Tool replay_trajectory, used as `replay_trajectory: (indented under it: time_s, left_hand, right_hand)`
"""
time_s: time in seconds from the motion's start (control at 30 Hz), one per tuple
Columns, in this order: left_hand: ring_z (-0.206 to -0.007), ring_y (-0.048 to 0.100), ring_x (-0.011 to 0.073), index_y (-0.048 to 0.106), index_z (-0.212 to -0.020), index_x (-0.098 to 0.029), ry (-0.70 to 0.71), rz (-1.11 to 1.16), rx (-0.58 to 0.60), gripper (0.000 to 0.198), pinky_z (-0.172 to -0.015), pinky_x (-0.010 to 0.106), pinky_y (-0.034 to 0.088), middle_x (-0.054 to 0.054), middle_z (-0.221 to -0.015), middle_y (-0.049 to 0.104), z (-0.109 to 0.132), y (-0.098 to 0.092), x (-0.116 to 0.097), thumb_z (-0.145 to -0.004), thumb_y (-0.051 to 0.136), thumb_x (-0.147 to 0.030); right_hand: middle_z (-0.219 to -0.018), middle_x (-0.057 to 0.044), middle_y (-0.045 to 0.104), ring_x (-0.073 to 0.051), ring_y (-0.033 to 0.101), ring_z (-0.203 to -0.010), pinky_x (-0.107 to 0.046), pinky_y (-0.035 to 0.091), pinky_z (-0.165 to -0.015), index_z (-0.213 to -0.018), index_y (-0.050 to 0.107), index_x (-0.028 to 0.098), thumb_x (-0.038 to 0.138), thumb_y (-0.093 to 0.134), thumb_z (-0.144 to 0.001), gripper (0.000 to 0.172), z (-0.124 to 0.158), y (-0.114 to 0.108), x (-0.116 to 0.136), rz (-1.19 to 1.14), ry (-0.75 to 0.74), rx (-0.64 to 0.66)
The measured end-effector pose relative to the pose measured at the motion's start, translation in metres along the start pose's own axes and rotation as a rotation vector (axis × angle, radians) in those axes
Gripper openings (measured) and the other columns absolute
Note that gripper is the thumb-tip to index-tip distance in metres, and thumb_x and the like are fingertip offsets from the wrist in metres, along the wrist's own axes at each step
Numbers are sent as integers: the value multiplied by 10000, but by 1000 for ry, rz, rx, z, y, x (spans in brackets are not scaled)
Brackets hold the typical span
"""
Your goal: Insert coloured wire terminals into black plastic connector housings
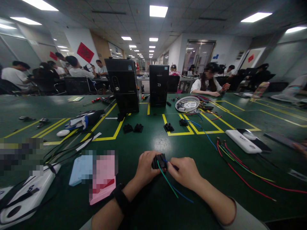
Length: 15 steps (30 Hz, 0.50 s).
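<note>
A small black block, like an electrical terminal block, is gripped in my left hand, fingers wrapped round its side. A green wire runs from the block down towards the lower right. Close against the block's right side, my right hand pinches a blue wire, whose loose end trails out below the hand. Whether its tip sits inside the block I cannot tell. Beyond my hands lie similar black blocks on the green table, one of them with blue wires attached.
Red, green and yellow wires lie to the right, near a white power bank. Pink and blue pads lie left. Two black computer towers and a white basket stand farther back. A person sits across the table.
</note>
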<state>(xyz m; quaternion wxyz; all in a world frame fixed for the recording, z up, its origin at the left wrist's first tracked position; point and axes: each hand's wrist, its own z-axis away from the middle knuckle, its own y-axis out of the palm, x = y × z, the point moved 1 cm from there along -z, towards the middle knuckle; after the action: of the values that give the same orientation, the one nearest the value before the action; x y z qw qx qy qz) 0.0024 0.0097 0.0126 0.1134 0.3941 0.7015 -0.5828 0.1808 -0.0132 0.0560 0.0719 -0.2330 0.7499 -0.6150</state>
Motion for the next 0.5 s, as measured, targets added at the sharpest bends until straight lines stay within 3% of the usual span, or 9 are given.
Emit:
replay_trajectory:
  time_s: [0.33,0.5]
  left_hand:
    - [-964,530,254,576,-995,-261,-31,9,8,436,-841,367,366,17,-985,624,0,-2,-1,-637,725,-461]
    - [-963,535,253,576,-980,-255,-40,18,4,391,-847,369,375,22,-980,625,1,-2,-1,-655,705,-429]
  right_hand:
    - [-550,3,590,-104,484,-518,-256,120,-501,-612,600,202,334,425,-871,340,-5,-4,-13,36,121,52]
    - [-538,8,566,-89,470,-505,-247,153,-512,-629,586,177,320,411,-888,343,-4,1,-9,-41,-12,69]
